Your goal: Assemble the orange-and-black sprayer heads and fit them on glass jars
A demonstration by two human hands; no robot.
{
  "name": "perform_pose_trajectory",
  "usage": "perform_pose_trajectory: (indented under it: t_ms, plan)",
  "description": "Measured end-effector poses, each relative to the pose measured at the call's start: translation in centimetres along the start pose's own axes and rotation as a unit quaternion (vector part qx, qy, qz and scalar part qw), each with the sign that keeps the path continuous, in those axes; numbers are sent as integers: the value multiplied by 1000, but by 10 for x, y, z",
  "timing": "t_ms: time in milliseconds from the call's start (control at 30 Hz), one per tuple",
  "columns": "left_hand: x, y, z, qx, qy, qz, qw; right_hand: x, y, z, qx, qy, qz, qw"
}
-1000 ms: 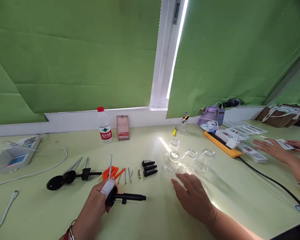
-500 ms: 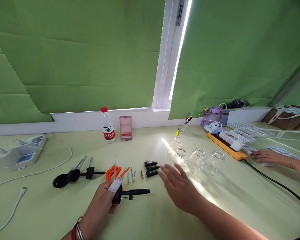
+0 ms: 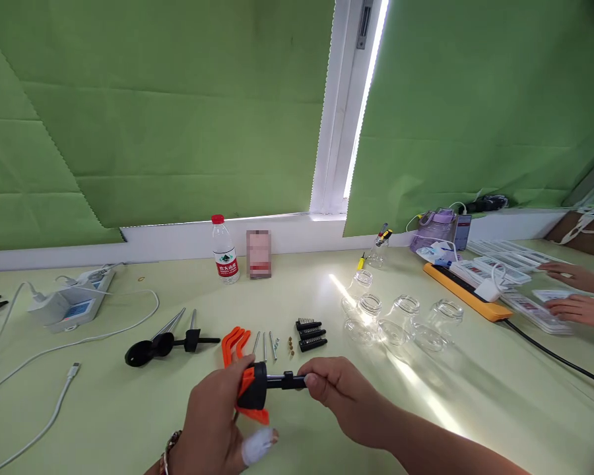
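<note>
Taking the black piece (image 3: pixel 259 388) as the centre of the clock, I have both hands on it, low in view and over the pale green tabletop (image 3: pixel 123 422). The left hand (image 3: pixel 210 415) holds its thick end, taped thumb standing off; an orange part (image 3: pixel 256 415) shows against that end, but I cannot tell whether it is fitted or only held alongside. The right hand (image 3: pixel 349 399) is drawn into a narrow pinch on the tip of the rod (image 3: pixel 296 382), at 3 o'clock.

I judge the work partway: rod and thick end look joined, while other parts lie loose, left to one side.

I count three pins (image 3: pixel 264 346) at 12 o'clock, with screws (image 3: pixel 276 343) beside them too tiny to count. At 1 o'clock come about four brass beads (image 3: pixel 290 344) and, beyond them, three sprung clips (image 3: pixel 311 334). Between 10 and 11 lie at least two orange strips (image 3: pixel 232 344), overlapping; at 10, at least two dark stemmed parts (image 3: pixel 192 340). Four glasses (image 3: pixel 400 320) stand near 2 o'clock, one bottle (image 3: pixel 226 260) at 11. Between 2 and 3, well apart, are a co-worker's two hands (image 3: pixel 577 310).
</note>
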State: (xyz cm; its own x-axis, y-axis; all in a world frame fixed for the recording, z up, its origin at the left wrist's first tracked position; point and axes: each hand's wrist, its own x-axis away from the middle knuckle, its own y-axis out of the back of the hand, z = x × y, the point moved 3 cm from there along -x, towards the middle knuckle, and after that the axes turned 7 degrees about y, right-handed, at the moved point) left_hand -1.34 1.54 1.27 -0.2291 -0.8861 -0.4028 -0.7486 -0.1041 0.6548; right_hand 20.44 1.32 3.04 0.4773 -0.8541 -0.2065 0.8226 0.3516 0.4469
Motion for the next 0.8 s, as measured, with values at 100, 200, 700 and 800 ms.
perform_pose_trajectory:
  t_ms: [100, 200, 700, 800]
  plan:
    - [-4, -10, -4, -50, 89, 94, 990, -3, -4, -19, -119, -94, 41, 987]
    - [-10, -19, -4, -34, 170, 158, 972, -8, -7, -36, -80, -108, 12, 991]
    - [-24, -36, 3, -145, 174, 276, 934, -26, -26, -80, -12, -118, -54, 992]
    - [-28, -37, 4, -158, 191, 264, 932, -30, -29, -79, 15, -123, -52, 991]
